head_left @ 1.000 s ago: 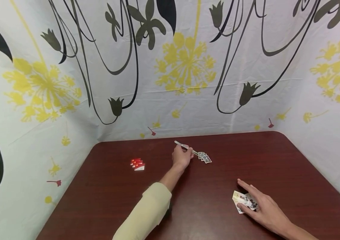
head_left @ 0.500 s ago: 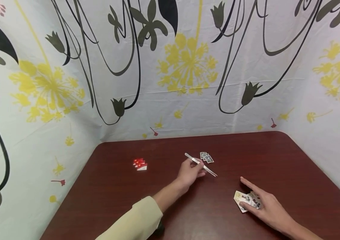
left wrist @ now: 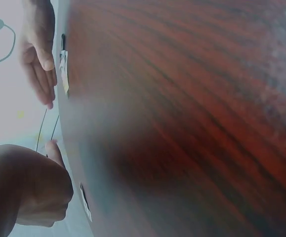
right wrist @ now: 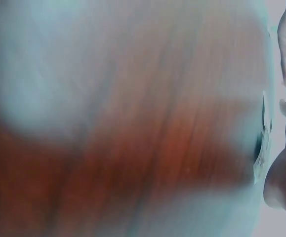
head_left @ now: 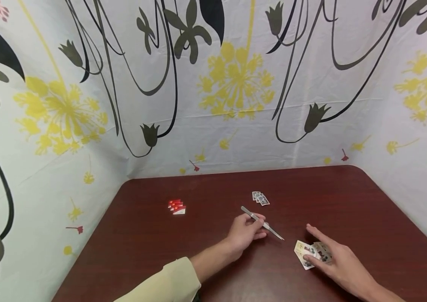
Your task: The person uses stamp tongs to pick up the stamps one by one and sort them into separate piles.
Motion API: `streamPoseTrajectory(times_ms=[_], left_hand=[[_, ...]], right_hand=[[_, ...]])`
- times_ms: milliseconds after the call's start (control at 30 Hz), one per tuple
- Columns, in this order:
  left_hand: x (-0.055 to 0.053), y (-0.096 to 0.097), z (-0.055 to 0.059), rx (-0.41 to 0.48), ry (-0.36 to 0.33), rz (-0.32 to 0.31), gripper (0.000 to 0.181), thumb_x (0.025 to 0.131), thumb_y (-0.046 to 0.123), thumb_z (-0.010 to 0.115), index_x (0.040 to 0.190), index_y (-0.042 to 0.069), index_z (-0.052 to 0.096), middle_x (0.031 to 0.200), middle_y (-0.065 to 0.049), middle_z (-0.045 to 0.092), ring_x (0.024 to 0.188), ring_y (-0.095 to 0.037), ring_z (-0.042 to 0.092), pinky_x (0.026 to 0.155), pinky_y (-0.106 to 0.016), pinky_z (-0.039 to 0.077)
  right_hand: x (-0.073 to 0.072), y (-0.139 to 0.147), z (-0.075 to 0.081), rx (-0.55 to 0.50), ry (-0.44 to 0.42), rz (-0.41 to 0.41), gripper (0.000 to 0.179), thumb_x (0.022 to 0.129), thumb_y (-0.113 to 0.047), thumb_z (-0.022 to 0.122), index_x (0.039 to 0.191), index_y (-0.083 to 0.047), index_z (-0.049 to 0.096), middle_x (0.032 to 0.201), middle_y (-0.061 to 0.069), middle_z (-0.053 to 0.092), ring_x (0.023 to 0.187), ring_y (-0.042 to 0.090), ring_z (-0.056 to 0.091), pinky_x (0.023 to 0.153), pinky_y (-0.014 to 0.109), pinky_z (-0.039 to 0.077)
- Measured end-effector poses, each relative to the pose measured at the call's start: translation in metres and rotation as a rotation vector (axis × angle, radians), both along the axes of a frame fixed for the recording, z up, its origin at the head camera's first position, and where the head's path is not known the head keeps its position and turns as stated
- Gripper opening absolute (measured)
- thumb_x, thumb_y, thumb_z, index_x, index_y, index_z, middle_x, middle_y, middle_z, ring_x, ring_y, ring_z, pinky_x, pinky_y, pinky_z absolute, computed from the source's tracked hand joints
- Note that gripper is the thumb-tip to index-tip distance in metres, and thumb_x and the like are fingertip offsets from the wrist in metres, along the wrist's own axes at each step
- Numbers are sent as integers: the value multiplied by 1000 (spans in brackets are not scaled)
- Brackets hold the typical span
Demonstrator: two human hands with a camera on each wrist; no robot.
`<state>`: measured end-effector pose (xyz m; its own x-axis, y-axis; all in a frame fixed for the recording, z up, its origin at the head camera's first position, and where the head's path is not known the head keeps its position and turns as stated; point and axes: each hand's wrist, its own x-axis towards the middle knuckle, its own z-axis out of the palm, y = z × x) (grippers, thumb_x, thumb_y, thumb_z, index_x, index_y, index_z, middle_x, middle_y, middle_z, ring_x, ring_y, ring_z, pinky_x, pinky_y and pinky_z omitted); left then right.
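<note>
In the head view my left hand [head_left: 246, 233] pinches metal tweezers [head_left: 272, 231] near the middle of the table, tips pointing right and toward me. Nothing shows between the tips. My right hand [head_left: 345, 262] has its thumb and fingers spread over a loose pile of yellowish-white printed cards [head_left: 304, 250], partly covering them. In the left wrist view the right hand [left wrist: 40, 54] has extended fingers beside the cards [left wrist: 64, 71]. Farther back lies a small overlapping row of grey picture cards [head_left: 261, 199]. The right wrist view is mostly blurred tabletop.
Overlapping red-and-white cards [head_left: 177, 207] lie at the left on the dark red-brown table [head_left: 141, 239]. A white cloth [head_left: 183, 138] with floral print hangs along the table's back and sides.
My left hand has drawn away from the grey picture cards, toward me and to the right, bringing the tweezers closer to the yellowish-white cards. The right hand stays nearly still over its pile.
</note>
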<state>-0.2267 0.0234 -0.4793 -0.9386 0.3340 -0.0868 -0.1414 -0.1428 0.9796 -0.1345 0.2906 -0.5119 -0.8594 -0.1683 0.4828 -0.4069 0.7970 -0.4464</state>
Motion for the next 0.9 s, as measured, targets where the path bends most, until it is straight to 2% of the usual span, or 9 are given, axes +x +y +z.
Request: streamPoseTrajectory(times_ms=[67,133,267,433,500,600,767,833,900], left_hand=[[1,0,0,-2,3,1,22,105,5,65,121,-11,67,102,-12,76,92,-25,77,86,-32,68],[2,1,-1,-6,6,4,22,105,4,65,121,-11,67,101,-13,77,91,-24,77,86,-32,68],[2,3,-3,-5,3,17,20,104,3,65,119,-10,68,102,-15,77,91,-24,77,85,-32,68],[0,6,-8,-10,14,44,18,103,1,66,116,-11,69,102,-15,78,90,-24,77,85,-32,68],[-1,8,-11,-16,22,52,18,103,1,66,116,-11,69,100,-14,78,90,-24,77,85,-32,68],[-2,12,-13,-13,25,58,17,103,1,66,114,-11,69,96,-13,77,88,-24,77,84,-33,68],[-1,18,-16,-7,16,56,14,102,0,66,111,-11,69,91,-12,77,83,-21,77,81,-30,68],[0,20,-16,-6,9,54,13,102,-1,65,110,-10,69,90,-12,77,82,-20,77,79,-29,68],[2,22,-15,-8,3,53,11,102,-2,65,109,-10,69,90,-12,76,81,-20,77,78,-29,68]], right_hand=[[3,-2,-2,40,-27,-26,76,85,-31,92,151,-14,59,143,16,66,111,23,72,80,9,52],[5,-4,-4,73,-62,-40,74,86,-33,91,150,-13,60,144,13,66,119,34,70,83,22,59],[4,-8,-6,100,-99,-38,72,89,-34,89,151,-14,59,148,15,62,126,39,65,84,45,64],[-2,-11,-5,75,-85,7,73,90,-33,88,154,-14,56,150,17,60,127,44,64,88,54,63],[-3,-11,-5,63,-84,24,74,91,-34,87,155,-16,55,151,16,59,127,46,63,90,50,63],[-3,-11,-7,55,-72,26,74,91,-36,86,156,-19,55,153,12,59,130,41,62,95,26,57],[-2,-13,-11,74,-68,1,73,93,-41,84,157,-23,54,154,8,58,138,20,56,93,21,54],[-2,-14,-12,80,-63,-5,73,93,-41,84,156,-22,54,154,8,59,138,19,56,92,23,55],[-3,-14,-12,77,-52,-3,73,92,-40,85,156,-21,55,153,9,59,137,24,58,93,15,51]])
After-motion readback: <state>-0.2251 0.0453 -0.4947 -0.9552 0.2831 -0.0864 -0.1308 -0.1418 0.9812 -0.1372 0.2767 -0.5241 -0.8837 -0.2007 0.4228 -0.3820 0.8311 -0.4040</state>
